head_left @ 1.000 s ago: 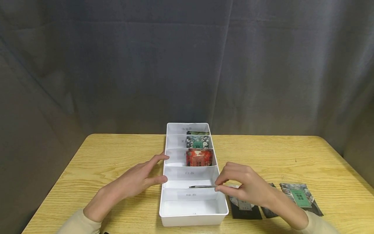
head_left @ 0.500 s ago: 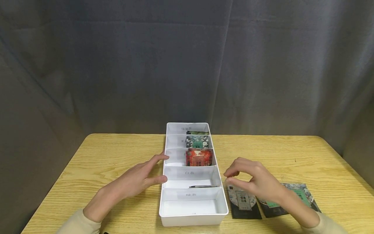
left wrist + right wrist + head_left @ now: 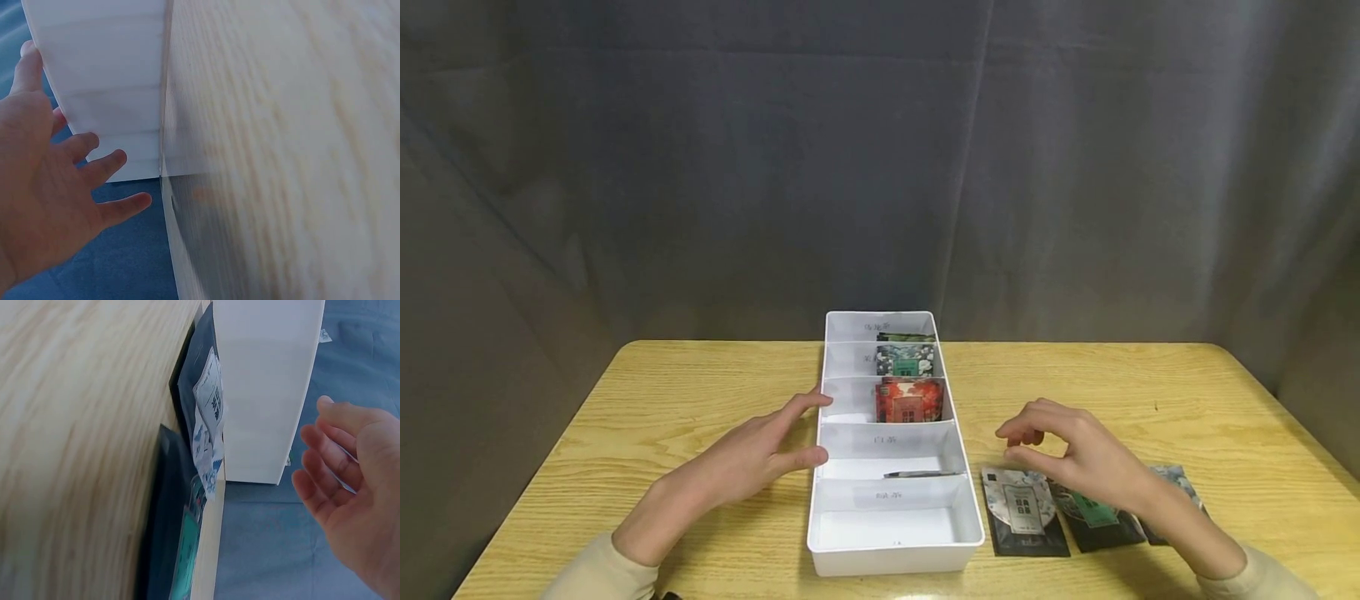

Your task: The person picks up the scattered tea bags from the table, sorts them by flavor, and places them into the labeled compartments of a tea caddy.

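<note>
A long white divided box [image 3: 895, 562] stands mid-table, its compartments marked with handwritten labels. My left hand [image 3: 752, 458] rests against the box's left rim, with thumb and fingers spread, as the left wrist view also shows. To the right of the box, my right hand [image 3: 1078, 454] hovers with loosely bent fingers and holds nothing. Below it lie a black-and-white tea packet [image 3: 1026, 512], a dark packet with a green label [image 3: 1097, 517] and a third packet [image 3: 1180, 479] partly hidden by the wrist. A thin dark packet [image 3: 921, 474] stands edge-up in the fourth compartment from the back.
Red packets [image 3: 910, 402] fill part of the third compartment. Behind them are a green-labelled floral packet [image 3: 905, 361] and green packets [image 3: 906, 337] in the rearmost compartment. A grey curtain [image 3: 880, 167] hangs behind the wooden table [image 3: 700, 375].
My right hand has let go of the thin packet in the fourth compartment and moved right, over the packets on the table. The left hand has stayed at the rim.
</note>
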Tool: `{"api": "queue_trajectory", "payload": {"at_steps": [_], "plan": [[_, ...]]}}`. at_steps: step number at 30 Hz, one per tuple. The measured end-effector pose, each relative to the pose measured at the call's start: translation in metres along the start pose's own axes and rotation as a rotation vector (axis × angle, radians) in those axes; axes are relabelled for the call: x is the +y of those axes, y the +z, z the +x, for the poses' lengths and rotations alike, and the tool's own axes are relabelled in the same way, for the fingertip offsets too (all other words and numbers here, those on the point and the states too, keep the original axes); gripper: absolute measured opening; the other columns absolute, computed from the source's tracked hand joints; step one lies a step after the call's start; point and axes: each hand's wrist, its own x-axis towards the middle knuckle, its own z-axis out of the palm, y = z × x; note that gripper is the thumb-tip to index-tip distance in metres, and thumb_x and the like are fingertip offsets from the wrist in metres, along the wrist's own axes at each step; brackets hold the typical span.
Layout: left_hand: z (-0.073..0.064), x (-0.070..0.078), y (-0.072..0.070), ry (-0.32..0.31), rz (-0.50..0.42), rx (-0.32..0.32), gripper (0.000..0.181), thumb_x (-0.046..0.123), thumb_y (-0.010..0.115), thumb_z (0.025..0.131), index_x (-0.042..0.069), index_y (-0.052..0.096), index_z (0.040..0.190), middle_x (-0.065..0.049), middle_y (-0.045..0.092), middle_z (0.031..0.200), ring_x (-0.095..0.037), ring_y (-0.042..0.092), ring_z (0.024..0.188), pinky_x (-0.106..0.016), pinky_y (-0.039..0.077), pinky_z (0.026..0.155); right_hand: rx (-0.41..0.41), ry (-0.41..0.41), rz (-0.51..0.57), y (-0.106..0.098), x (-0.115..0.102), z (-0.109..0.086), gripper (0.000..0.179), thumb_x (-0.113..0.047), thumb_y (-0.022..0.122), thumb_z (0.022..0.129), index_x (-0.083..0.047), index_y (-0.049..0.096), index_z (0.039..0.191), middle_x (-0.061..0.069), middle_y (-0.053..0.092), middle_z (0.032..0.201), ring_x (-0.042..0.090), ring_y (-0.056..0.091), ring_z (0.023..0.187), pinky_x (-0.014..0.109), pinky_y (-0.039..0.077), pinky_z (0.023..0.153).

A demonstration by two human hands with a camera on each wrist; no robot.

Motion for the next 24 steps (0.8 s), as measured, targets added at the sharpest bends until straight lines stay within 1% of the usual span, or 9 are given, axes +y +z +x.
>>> {"api": "queue_trajectory", "payload": {"at_steps": [4, 7, 11, 14, 18, 20, 24], "plan": [[0.0, -0.001, 0.0, 0.006, -0.001, 0.0, 0.066, 0.067, 0.053, 0.091, 0.044, 0.03, 0.148, 0.004, 0.037, 0.159, -0.029, 0.049, 0.137, -0.053, 0.04, 0.11, -0.022, 0.038, -0.024, -0.001, 0.003, -0.004, 0.027, -0.014, 0.078, 0.086, -0.028, 0.07, 0.108, -0.019, 0.064, 0.094, -0.003, 0.056, 0.082, 0.022, 0.052, 0.068], [0.0, -0.001, 0.0, 0.008, -0.004, 0.001, 0.066, 0.066, 0.054, 0.091, 0.044, 0.03, 0.148, 0.003, 0.037, 0.159, -0.03, 0.049, 0.137, -0.053, 0.04, 0.11, -0.048, 0.06, -0.033, -0.002, 0.005, -0.007, 0.024, -0.016, 0.078, 0.087, -0.023, 0.071, 0.109, -0.019, 0.064, 0.094, -0.003, 0.056, 0.082, 0.024, 0.052, 0.067], [0.0, 0.0, 0.0, 0.004, -0.006, 0.0, 0.065, 0.064, 0.055, 0.092, 0.044, 0.03, 0.148, 0.003, 0.037, 0.159, -0.03, 0.049, 0.137, -0.053, 0.04, 0.11, -0.085, 0.075, -0.031, -0.003, 0.008, -0.012, 0.022, -0.018, 0.077, 0.087, -0.017, 0.072, 0.109, -0.017, 0.065, 0.094, -0.003, 0.055, 0.082, 0.022, 0.051, 0.066], [0.0, 0.0, 0.0, -0.003, -0.006, -0.001, 0.064, 0.062, 0.057, 0.092, 0.044, 0.03, 0.148, 0.003, 0.037, 0.159, -0.03, 0.049, 0.137, -0.054, 0.04, 0.11, -0.135, 0.109, -0.01, -0.004, 0.01, -0.017, 0.023, -0.022, 0.076, 0.089, -0.017, 0.072, 0.111, -0.016, 0.066, 0.094, -0.004, 0.055, 0.081, 0.021, 0.05, 0.064], [0.001, 0.0, 0.0, -0.001, -0.008, -0.003, 0.063, 0.058, 0.058, 0.094, 0.043, 0.031, 0.148, 0.003, 0.036, 0.159, -0.03, 0.048, 0.138, -0.053, 0.04, 0.111, -0.207, 0.18, 0.027, -0.005, 0.013, -0.022, 0.023, -0.028, 0.073, 0.091, -0.019, 0.071, 0.112, -0.012, 0.067, 0.098, -0.004, 0.055, 0.08, 0.02, 0.049, 0.062], [0.001, 0.0, -0.001, 0.005, -0.007, -0.002, 0.063, 0.059, 0.058, 0.093, 0.042, 0.031, 0.148, 0.004, 0.036, 0.16, -0.029, 0.048, 0.137, -0.053, 0.04, 0.111, -0.224, 0.197, 0.04, -0.005, 0.014, -0.024, 0.023, -0.029, 0.072, 0.092, -0.019, 0.07, 0.112, -0.01, 0.068, 0.1, -0.003, 0.055, 0.079, 0.02, 0.049, 0.062], [0.001, -0.001, -0.001, 0.013, -0.005, -0.002, 0.065, 0.064, 0.056, 0.092, 0.042, 0.031, 0.148, 0.005, 0.036, 0.159, -0.029, 0.05, 0.137, -0.052, 0.04, 0.11, -0.23, 0.194, 0.043, -0.005, 0.017, -0.028, 0.021, -0.028, 0.072, 0.093, -0.02, 0.07, 0.112, -0.01, 0.068, 0.1, -0.003, 0.055, 0.079, 0.02, 0.049, 0.062]]}}
